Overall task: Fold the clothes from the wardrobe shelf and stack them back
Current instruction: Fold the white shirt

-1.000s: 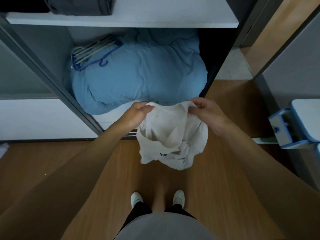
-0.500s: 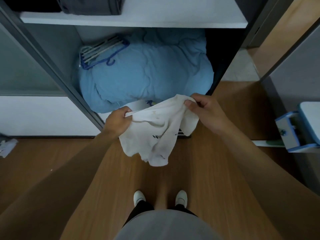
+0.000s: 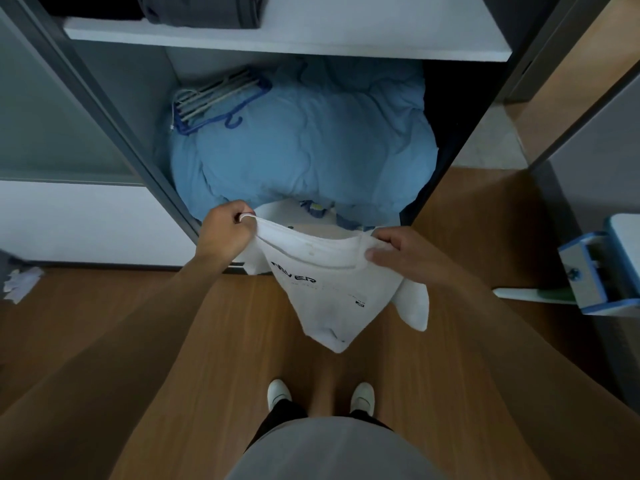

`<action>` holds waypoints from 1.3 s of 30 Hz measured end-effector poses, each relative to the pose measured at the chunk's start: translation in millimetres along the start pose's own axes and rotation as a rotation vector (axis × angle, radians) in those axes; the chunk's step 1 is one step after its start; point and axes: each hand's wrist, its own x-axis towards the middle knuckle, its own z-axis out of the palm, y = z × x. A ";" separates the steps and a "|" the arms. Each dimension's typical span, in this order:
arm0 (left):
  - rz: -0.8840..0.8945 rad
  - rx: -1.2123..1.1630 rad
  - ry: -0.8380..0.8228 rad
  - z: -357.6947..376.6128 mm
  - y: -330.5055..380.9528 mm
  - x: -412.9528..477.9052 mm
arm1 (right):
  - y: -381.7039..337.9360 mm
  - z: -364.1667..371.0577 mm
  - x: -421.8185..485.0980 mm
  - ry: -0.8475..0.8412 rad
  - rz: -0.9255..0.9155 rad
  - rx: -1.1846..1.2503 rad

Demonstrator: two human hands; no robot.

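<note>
Wooden floor [image 3: 166,341] below. A white T-shirt [image 3: 329,289] hangs between both hands: left hand [image 3: 225,233] fisted round one top corner, right hand [image 3: 401,252] pinching the other. Beyond, a blue duvet [image 3: 304,143] lies under the shelf [image 3: 346,39] holding dark folded clothing [image 3: 204,10], possibly trousers.

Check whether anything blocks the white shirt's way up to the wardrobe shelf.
Nothing visible does. The left hand and right hand hold the shirt below and in front of the shelf; the way up is free. Grey clothes lie on its left part.
</note>
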 end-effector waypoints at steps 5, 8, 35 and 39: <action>0.028 -0.104 -0.155 -7.3 -8.0 -5.4 | 3.8 5.6 -0.7 0.229 -0.080 0.004; 0.085 -0.085 -0.301 -12.9 -11.9 -12.2 | 13.0 1.6 -3.7 0.360 -0.091 0.069; -0.108 -0.050 -0.395 58.6 28.3 -38.4 | 28.5 55.4 -9.8 0.512 0.229 -0.080; 0.053 -0.100 -0.488 75.5 38.2 -51.3 | 8.6 78.6 -9.1 0.479 0.152 0.084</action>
